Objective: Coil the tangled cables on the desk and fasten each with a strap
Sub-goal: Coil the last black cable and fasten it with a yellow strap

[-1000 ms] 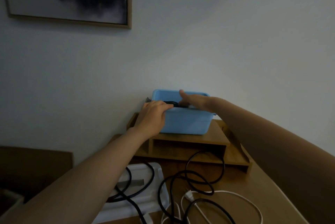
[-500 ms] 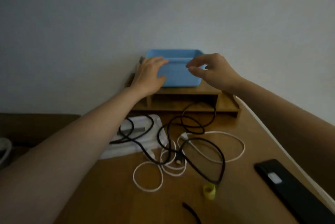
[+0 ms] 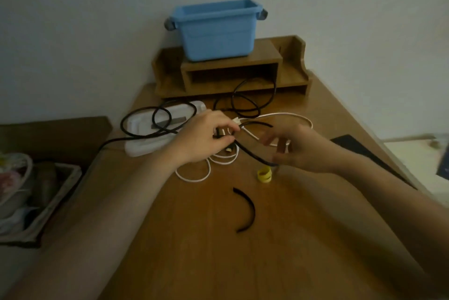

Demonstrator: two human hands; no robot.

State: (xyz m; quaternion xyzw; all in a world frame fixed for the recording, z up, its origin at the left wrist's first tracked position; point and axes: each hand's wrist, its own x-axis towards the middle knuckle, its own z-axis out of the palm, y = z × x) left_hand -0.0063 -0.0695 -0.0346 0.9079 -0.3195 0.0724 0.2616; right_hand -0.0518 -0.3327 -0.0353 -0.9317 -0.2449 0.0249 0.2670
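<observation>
Tangled black cables (image 3: pixel 245 102) and a white cable (image 3: pixel 194 178) lie mid-desk. My left hand (image 3: pixel 204 138) pinches a strand of black cable between thumb and fingers, beside the white plug. From there the strand runs down to the right and passes under my right hand (image 3: pixel 306 151). That hand hovers over it with blurred, loosely spread fingers and holds nothing I can see. A rolled yellow strap (image 3: pixel 264 175) sits just below the right hand. A curved black strap (image 3: pixel 246 209) lies nearer to me.
A blue bin (image 3: pixel 216 29) stands on a wooden desk shelf (image 3: pixel 230 73) against the wall. Black cable loops cross a white tray-like object (image 3: pixel 145 146) on the left. A dark flat device (image 3: pixel 357 147) lies at the right desk edge, and a basket (image 3: pixel 58 192) sits beyond the left edge.
Both hands came off the blue bin and moved down to the cable tangle. The left hand took hold of a black strand. The view tilted down toward the desk.
</observation>
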